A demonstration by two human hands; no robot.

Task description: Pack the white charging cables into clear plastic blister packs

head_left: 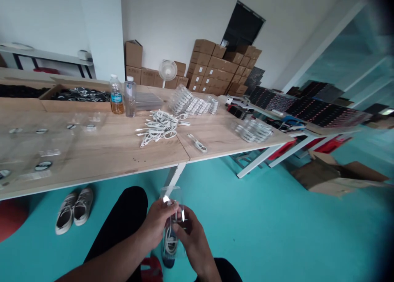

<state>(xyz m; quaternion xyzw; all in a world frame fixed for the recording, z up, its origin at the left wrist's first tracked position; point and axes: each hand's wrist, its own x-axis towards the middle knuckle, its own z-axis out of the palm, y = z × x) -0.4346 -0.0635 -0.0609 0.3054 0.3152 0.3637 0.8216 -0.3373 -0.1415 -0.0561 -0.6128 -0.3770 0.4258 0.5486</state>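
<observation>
Low over my lap, my left hand [158,218] and my right hand [192,232] both grip a clear plastic package [177,193]. Inside its lower part lies a coiled white cable [170,241]. The left thumb presses on the upper front of the package, while the right fingers wrap around its other side. On the table edge ahead lies a single bundled white cable [198,144]. Behind it to the left is a tangled heap of white cables [161,126]. My fingers partly cover the middle of the package.
The wooden table [101,150] bears clear packages with oval labels [43,166], two bottles [116,95], a cardboard tray [76,105] and stacked clear packages [192,101]. More clear packages [254,130] sit at the right. An open carton [326,177] and white shoes [74,210] are on the floor.
</observation>
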